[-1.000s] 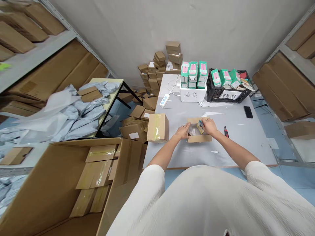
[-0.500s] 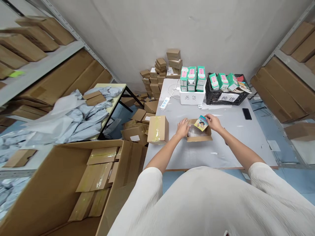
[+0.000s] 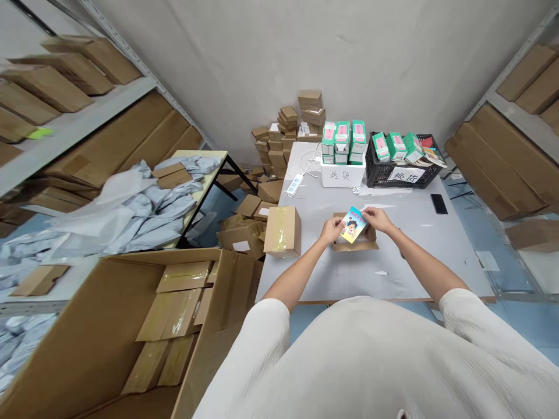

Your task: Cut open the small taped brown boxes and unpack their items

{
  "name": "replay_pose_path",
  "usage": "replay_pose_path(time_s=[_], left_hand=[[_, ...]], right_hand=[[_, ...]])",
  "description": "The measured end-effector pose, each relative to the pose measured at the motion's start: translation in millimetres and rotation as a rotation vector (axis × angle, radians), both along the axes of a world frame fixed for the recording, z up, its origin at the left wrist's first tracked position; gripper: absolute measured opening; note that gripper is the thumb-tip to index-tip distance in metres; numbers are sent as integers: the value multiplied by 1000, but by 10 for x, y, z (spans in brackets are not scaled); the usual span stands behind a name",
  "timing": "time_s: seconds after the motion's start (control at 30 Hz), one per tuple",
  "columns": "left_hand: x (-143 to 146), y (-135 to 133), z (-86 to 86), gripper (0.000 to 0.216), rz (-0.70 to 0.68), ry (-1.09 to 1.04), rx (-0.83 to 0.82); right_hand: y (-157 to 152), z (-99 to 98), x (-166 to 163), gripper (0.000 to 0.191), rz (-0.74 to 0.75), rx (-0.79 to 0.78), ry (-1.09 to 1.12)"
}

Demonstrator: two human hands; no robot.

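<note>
A small colourful booklet [image 3: 353, 224] with a cartoon figure on its cover is held tilted above an open cardboard box [image 3: 358, 247]. My right hand [image 3: 378, 220] pinches its upper right edge. At the lower left edge, my left hand [image 3: 332, 229] grips it with closed fingers. The booklet hides much of the box's inside, where some pale wrapping shows. To the left on the table [image 3: 323, 279] stands a taped cardboard carton [image 3: 282, 231].
Behind are a white bin [image 3: 342, 176] of green-and-pink boxes and a black crate [image 3: 399, 177] with similar boxes and booklets. A phone [image 3: 439, 203] lies right, a power strip [image 3: 295, 185] left. A large open carton [image 3: 236, 291] stands beside the table's left side.
My left hand has left the box's edge and taken hold of the booklet. The booklet has turned more upright and its cover shows more fully. The view has shifted slightly.
</note>
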State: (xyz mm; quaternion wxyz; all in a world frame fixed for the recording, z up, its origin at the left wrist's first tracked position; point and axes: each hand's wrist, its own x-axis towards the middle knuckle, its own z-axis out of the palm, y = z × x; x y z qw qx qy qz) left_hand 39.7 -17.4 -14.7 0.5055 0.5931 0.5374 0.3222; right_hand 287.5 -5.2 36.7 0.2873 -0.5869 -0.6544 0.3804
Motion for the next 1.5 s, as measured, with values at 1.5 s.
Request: replay_pose_path(time_s=[1.5], left_hand=[[88, -50, 121, 17, 281, -107, -9]], right_hand=[[-158, -213, -369, 37, -289, -124, 286]])
